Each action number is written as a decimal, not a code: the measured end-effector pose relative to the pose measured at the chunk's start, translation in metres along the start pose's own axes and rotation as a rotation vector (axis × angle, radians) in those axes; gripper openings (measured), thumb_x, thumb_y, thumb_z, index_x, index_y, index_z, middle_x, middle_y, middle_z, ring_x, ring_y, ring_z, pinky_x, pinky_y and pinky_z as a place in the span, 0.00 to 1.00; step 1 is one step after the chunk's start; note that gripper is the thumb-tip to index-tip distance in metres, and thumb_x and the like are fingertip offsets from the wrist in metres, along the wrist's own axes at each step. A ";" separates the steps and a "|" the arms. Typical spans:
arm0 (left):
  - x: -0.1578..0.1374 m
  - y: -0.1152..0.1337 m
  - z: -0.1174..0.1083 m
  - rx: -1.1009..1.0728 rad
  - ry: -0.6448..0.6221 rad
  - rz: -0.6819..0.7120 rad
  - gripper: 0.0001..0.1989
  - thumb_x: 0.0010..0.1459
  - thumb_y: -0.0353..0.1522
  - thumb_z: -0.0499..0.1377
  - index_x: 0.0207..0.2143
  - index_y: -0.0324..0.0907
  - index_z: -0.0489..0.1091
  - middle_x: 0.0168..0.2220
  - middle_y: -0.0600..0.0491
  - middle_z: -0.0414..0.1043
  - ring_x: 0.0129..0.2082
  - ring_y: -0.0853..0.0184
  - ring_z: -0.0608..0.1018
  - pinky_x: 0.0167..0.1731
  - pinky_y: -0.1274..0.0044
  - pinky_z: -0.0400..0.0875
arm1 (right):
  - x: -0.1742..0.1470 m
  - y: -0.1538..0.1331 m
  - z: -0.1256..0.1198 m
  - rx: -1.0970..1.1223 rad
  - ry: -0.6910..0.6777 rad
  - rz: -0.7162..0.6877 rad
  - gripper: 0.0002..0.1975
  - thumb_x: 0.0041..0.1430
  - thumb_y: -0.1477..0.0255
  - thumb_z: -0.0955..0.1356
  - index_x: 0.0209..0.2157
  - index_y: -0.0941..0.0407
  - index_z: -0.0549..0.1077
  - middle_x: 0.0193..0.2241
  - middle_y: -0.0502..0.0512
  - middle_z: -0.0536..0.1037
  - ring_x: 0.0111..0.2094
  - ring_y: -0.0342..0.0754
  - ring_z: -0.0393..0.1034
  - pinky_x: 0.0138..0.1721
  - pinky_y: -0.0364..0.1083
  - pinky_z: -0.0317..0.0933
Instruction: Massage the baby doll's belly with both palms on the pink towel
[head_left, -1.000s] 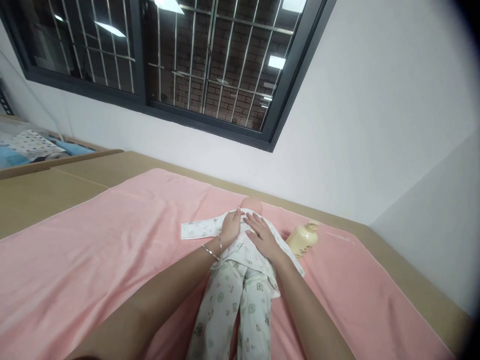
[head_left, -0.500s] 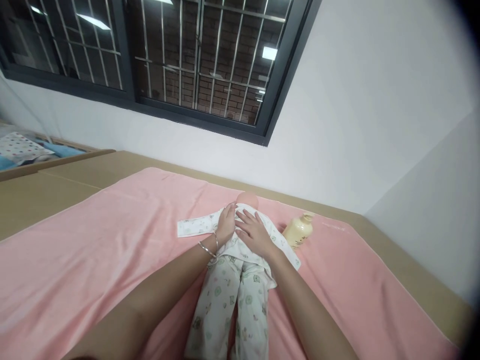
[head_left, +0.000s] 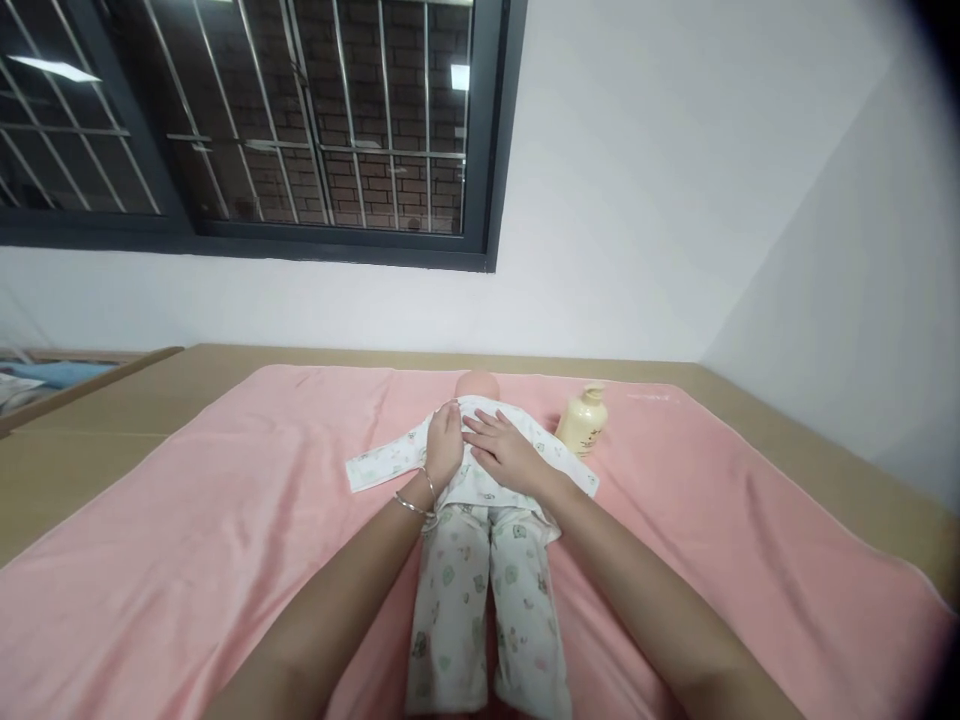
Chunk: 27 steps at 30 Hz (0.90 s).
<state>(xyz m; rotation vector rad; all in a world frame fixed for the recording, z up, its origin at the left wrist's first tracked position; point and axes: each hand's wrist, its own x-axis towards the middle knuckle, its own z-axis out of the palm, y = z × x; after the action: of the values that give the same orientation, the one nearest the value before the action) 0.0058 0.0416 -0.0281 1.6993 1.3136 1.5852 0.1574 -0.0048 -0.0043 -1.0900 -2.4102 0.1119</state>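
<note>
A doll in a white printed pajama top (head_left: 480, 488) and matching pants (head_left: 454, 610) lies on a pink blanket (head_left: 300, 450), its rounded head (head_left: 478, 385) pointing away from me. Against the left side of the doll's chest rests my left hand (head_left: 445, 443), fingers stretched out close together, bracelets at the wrist. My right hand (head_left: 506, 455) lies flat on the chest, fingers spread, its tips near the left hand. Neither hand grips anything. The doll's sleeves stretch out to both sides. Beyond the right sleeve stands a pale yellow bottle (head_left: 583, 422).
The blanket covers a tan surface (head_left: 82, 470) that meets a white wall (head_left: 607, 200). Above is a dark-framed window (head_left: 480, 240) with metal bars. At far left, a raised edge (head_left: 97, 385) borders blue and white cloth (head_left: 64, 374).
The camera view has levelled and swung right, so window and bottle sit farther left in the picture. Both hands stay on the doll's chest, with only slight changes in finger position.
</note>
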 end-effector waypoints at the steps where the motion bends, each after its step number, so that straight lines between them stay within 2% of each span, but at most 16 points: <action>1: 0.000 0.000 0.000 0.026 -0.003 0.004 0.19 0.68 0.38 0.44 0.47 0.40 0.71 0.50 0.45 0.74 0.52 0.60 0.74 0.56 0.65 0.66 | 0.000 0.005 0.000 0.029 -0.001 -0.003 0.21 0.68 0.66 0.58 0.61 0.46 0.65 0.65 0.49 0.60 0.68 0.53 0.45 0.67 0.63 0.36; 5: -0.004 0.004 0.002 0.220 -0.030 0.110 0.17 0.64 0.33 0.49 0.52 0.39 0.68 0.53 0.42 0.72 0.56 0.57 0.72 0.59 0.61 0.62 | 0.000 0.024 0.009 0.097 0.100 0.143 0.25 0.68 0.60 0.58 0.63 0.52 0.62 0.66 0.56 0.56 0.68 0.54 0.44 0.66 0.62 0.38; 8: -0.006 0.009 0.002 0.339 -0.066 0.225 0.19 0.63 0.29 0.48 0.54 0.38 0.67 0.56 0.42 0.70 0.60 0.57 0.68 0.63 0.61 0.58 | -0.001 0.029 0.016 0.088 0.172 0.246 0.28 0.68 0.58 0.57 0.63 0.58 0.61 0.66 0.60 0.55 0.68 0.54 0.46 0.67 0.58 0.40; 11: -0.004 0.009 0.003 0.412 -0.116 0.181 0.19 0.62 0.30 0.48 0.53 0.36 0.68 0.54 0.41 0.71 0.58 0.56 0.70 0.61 0.62 0.61 | -0.002 0.026 0.018 0.040 0.214 0.349 0.29 0.69 0.59 0.55 0.62 0.63 0.61 0.64 0.64 0.60 0.67 0.54 0.49 0.66 0.55 0.42; 14: 0.001 0.007 0.002 0.492 -0.167 0.114 0.21 0.63 0.34 0.49 0.54 0.33 0.68 0.54 0.38 0.70 0.57 0.53 0.70 0.60 0.63 0.61 | -0.002 0.023 0.016 -0.029 0.205 0.451 0.29 0.69 0.59 0.54 0.62 0.64 0.62 0.63 0.66 0.61 0.66 0.56 0.50 0.66 0.57 0.41; 18: 0.005 0.010 -0.004 0.584 -0.260 0.141 0.23 0.64 0.39 0.50 0.55 0.34 0.67 0.56 0.38 0.68 0.58 0.53 0.68 0.60 0.63 0.59 | -0.003 0.016 0.011 -0.121 0.159 0.554 0.31 0.69 0.57 0.54 0.61 0.67 0.62 0.62 0.70 0.61 0.65 0.60 0.51 0.64 0.56 0.44; 23: 0.000 0.033 -0.013 0.751 -0.285 0.123 0.20 0.65 0.40 0.50 0.51 0.37 0.70 0.52 0.38 0.72 0.55 0.51 0.71 0.58 0.60 0.58 | -0.003 -0.002 0.002 -0.241 0.127 0.524 0.28 0.69 0.61 0.53 0.59 0.67 0.65 0.58 0.72 0.67 0.62 0.60 0.56 0.62 0.55 0.48; 27: -0.009 0.053 -0.011 0.816 -0.344 0.287 0.15 0.64 0.31 0.49 0.42 0.36 0.73 0.50 0.38 0.72 0.55 0.53 0.70 0.59 0.63 0.58 | -0.002 -0.021 -0.002 -0.236 0.144 0.406 0.22 0.68 0.69 0.55 0.55 0.63 0.69 0.55 0.67 0.71 0.58 0.57 0.62 0.60 0.53 0.52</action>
<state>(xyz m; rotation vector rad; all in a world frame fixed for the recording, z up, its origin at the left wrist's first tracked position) 0.0137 0.0077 0.0143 2.5937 1.7044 0.8266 0.1453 -0.0210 0.0018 -1.6274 -2.0839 -0.1166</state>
